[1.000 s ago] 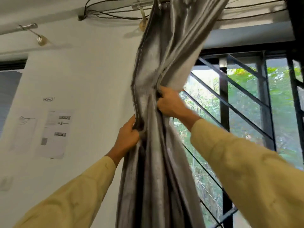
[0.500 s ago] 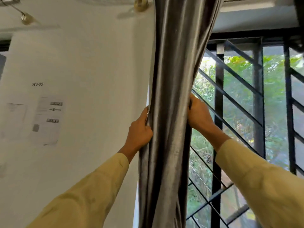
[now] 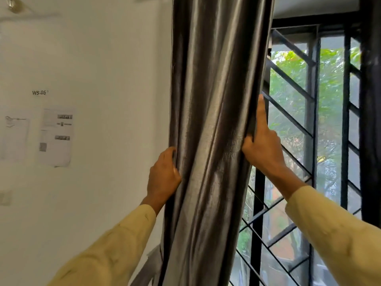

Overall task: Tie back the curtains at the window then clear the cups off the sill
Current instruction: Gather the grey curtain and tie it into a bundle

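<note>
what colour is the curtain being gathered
Shiny silver-grey with darker folds, plain, no pattern; the head view shows the curtain best.

Glossy grey curtain [image 3: 214, 124], bunched, hanging vertically

The person wears a long pale-yellow left sleeve [image 3: 115, 244] and matching right sleeve [image 3: 334, 234], loose, faintly creased.

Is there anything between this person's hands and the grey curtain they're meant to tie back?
Nothing visible. The left hand grips the curtain at its left edge, and the right hand holds its right edge, forefinger pointing up along it.
</note>
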